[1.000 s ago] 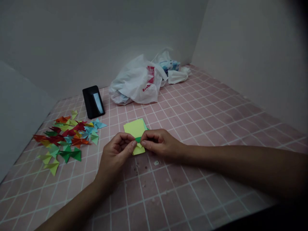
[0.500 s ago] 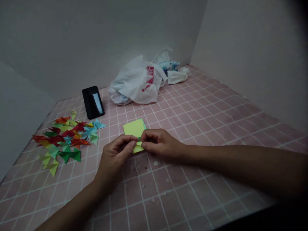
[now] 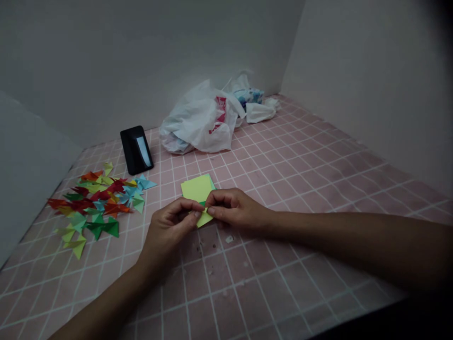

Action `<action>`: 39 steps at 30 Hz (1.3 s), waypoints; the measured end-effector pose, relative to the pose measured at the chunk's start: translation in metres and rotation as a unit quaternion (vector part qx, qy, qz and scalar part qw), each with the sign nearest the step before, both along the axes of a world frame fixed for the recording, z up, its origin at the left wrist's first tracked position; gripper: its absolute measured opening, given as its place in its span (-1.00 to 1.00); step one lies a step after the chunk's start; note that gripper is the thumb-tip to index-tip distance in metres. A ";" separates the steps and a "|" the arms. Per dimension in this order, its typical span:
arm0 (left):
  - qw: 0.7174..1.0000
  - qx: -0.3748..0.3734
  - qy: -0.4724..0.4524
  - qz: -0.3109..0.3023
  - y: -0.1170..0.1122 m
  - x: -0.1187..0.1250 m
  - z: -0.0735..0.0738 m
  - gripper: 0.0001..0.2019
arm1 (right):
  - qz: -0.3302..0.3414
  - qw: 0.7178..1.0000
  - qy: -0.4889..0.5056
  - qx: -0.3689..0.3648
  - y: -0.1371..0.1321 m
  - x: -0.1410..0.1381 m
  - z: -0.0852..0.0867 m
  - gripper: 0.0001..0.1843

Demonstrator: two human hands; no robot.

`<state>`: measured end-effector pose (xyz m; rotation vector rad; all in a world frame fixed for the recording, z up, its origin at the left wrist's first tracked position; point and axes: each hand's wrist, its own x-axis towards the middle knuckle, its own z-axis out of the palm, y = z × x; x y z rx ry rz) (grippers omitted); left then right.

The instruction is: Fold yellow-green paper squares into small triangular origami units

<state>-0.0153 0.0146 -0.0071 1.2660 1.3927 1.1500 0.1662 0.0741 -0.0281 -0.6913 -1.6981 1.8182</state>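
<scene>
The left hand point(image 3: 170, 227) and right hand point(image 3: 235, 210) pinch a folded yellow paper point(image 3: 197, 189) closed between their fingertips, beside a heap of paper pieces point(image 3: 92, 203) on the pink tiled bench point(image 3: 293, 198), with a crumpled white plastic bag point(image 3: 198, 125) by the back wall point(image 3: 141, 56)

Back wall: straight ahead of you, plain pale grey point(image 3: 141, 56).
Right wall: matte grey point(image 3: 368, 85), meeting the back wall at a corner.
Left side: a grey panel point(image 3: 31, 174).
Surface: pink tiles point(image 3: 300, 160) with white grout lines, running to every wall.
Light: dim, darkening toward your upper right.
</scene>
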 end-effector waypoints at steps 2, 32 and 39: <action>1.000 -0.002 0.001 0.005 0.000 0.000 0.000 -0.98 | 0.011 1.000 -0.001 -0.017 0.000 0.000 0.000 -0.87; 0.997 0.062 0.047 -0.010 0.001 -0.002 0.000 -0.96 | 0.004 0.999 -0.022 0.033 0.001 -0.001 -0.001 -0.88; 0.997 0.069 0.043 -0.018 0.002 -0.003 -0.001 -0.93 | 0.002 0.999 -0.025 0.033 0.001 -0.002 -0.001 -0.89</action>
